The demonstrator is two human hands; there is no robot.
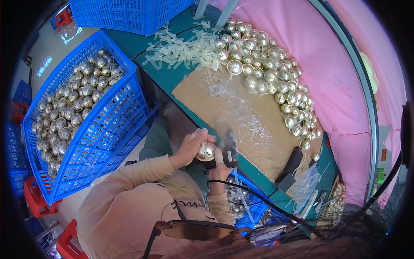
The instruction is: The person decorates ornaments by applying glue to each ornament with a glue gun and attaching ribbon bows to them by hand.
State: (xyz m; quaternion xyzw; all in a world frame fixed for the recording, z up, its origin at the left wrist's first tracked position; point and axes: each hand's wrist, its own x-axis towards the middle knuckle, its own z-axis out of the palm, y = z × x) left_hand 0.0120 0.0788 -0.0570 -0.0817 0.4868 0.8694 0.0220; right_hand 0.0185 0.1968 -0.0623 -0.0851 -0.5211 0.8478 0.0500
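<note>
Close to my body, my left hand (187,150) holds a shiny silver-gold ball ornament (206,153) with dark markings on its side. Whitish, see-through material covers the fingertips at the top of the ball. My right hand (220,170) is wrapped round a dark hot glue gun (230,152), just right of the ball. A pale cover sits on the right thumb, which is beside the ball. Behind the gun trails a long translucent glue stick (243,196). Whether the nozzle touches anything cannot be made out.
Many similar balls (269,64) are heaped along the far right of a cardboard sheet (202,101) on the green table. Clear strips (185,48) lie behind it. A blue crate (129,101) of balls stands left. A black cable (276,205) crosses near my right arm.
</note>
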